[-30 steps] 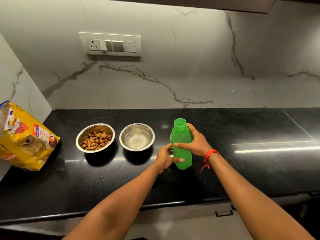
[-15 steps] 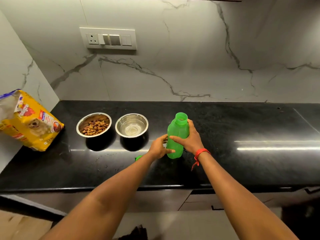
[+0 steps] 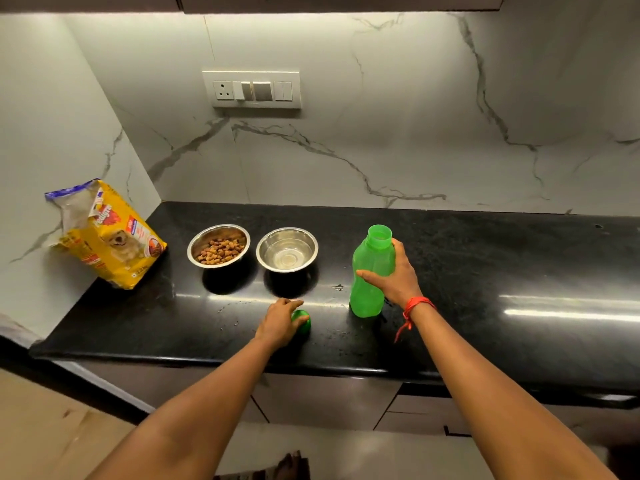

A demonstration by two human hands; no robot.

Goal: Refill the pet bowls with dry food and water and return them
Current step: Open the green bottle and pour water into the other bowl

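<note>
**Left hand drops to the cap**

Leaving the green bottle, the left hand is now curling its fingers over the green cap on the countertop. Right hand is gripping the bottle, standing upright, open mouth pointing up, right of the water bowl.

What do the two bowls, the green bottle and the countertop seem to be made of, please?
Both bowls, the kibble bowl and the water bowl, look like polished stainless steel: silvery with mirror-like glare. The green bottle seems translucent plastic, as light glows through it. The countertop looks like polished black speckled stone, perhaps granite, given its sharp reflections.
</note>
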